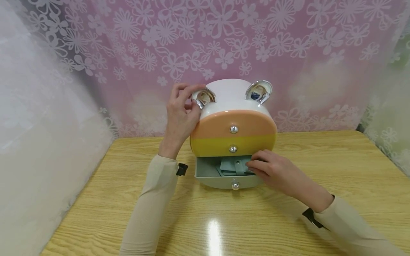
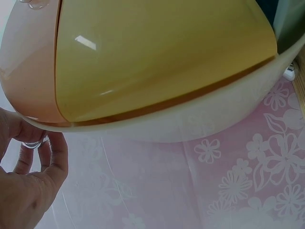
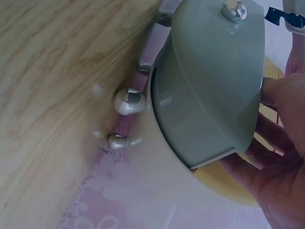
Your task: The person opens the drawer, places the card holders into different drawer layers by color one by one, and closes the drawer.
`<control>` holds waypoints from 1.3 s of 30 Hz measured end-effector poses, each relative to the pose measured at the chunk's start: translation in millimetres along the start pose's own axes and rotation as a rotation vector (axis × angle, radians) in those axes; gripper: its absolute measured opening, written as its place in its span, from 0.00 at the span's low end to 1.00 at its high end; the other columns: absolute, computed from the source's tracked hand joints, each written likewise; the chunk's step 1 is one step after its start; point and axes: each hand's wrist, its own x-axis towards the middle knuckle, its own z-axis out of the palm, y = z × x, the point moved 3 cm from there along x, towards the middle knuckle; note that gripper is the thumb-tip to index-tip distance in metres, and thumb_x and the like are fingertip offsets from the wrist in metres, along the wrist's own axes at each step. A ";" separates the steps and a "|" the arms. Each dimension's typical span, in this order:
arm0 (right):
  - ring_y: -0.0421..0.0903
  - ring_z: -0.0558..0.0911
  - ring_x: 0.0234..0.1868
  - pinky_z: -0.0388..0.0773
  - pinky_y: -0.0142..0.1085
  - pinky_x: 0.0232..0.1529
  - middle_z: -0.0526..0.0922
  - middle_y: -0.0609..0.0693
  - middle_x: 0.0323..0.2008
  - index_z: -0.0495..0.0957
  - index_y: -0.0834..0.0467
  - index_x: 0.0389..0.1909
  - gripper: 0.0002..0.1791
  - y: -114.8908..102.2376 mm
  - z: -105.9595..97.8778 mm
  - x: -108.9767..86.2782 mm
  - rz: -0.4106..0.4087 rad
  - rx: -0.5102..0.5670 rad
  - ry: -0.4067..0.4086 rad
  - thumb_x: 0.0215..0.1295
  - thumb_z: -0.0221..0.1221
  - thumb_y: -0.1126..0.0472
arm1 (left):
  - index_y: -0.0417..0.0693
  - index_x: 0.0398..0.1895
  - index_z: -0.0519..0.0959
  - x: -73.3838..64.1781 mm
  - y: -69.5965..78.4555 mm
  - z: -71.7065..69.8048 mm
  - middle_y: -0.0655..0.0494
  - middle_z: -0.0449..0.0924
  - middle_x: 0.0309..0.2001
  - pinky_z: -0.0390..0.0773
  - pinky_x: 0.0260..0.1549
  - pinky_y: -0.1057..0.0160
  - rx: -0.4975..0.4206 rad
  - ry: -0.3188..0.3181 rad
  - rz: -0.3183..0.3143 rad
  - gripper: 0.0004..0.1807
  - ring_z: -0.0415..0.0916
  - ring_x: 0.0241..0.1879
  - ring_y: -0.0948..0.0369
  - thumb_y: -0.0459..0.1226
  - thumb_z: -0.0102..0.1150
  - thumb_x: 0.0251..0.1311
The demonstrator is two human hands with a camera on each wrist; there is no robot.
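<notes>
A rounded desktop drawer box (image 1: 229, 96) with a white top, orange and yellow fronts and two shiny silver ears stands on the table. My left hand (image 1: 182, 113) grips its left silver ear (image 1: 204, 96) between thumb and fingers. The bottom drawer (image 1: 211, 182), pale green with a silver knob, is pulled out. Inside it lies a pale green wallet (image 1: 228, 166) with a snap strap. My right hand (image 1: 277, 172) reaches over the drawer's right side and pinches the wallet's right end; in the right wrist view the drawer front (image 3: 214, 71) hides its fingertips.
The wood-grain table (image 1: 128, 199) extends around the box. Behind it hangs a pink flowered curtain (image 1: 153, 53), with a pale sheet (image 1: 41, 106) on the left. Small silver feet (image 3: 128, 101) hold up the box. The right silver ear (image 1: 259, 91) stands out at its top.
</notes>
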 end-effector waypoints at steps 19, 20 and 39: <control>0.48 0.81 0.35 0.78 0.39 0.31 0.85 0.52 0.38 0.86 0.57 0.44 0.19 -39.9 3.0 -4.0 -0.377 -0.293 0.162 0.81 0.44 0.66 | 0.48 0.56 0.85 0.0 -0.7 0.8 0.44 0.72 0.52 0.88 0.36 0.57 -0.019 0.010 0.005 0.22 0.79 0.41 0.53 0.24 0.50 0.64; 0.47 0.80 0.34 0.77 0.38 0.30 0.85 0.52 0.38 0.86 0.57 0.45 0.20 -41.8 4.5 -4.8 -0.396 -0.301 0.155 0.81 0.43 0.67 | 0.48 0.56 0.84 0.0 -0.9 0.8 0.44 0.72 0.52 0.88 0.37 0.57 -0.015 0.010 0.005 0.22 0.79 0.41 0.53 0.24 0.50 0.64; 0.47 0.77 0.38 0.77 0.36 0.36 0.83 0.48 0.45 0.85 0.53 0.46 0.25 -53.8 29.1 -6.4 -0.417 -0.482 -0.086 0.82 0.36 0.67 | 0.48 0.56 0.85 -0.4 0.0 0.6 0.44 0.72 0.52 0.88 0.36 0.57 -0.022 0.017 0.004 0.23 0.81 0.40 0.53 0.24 0.49 0.63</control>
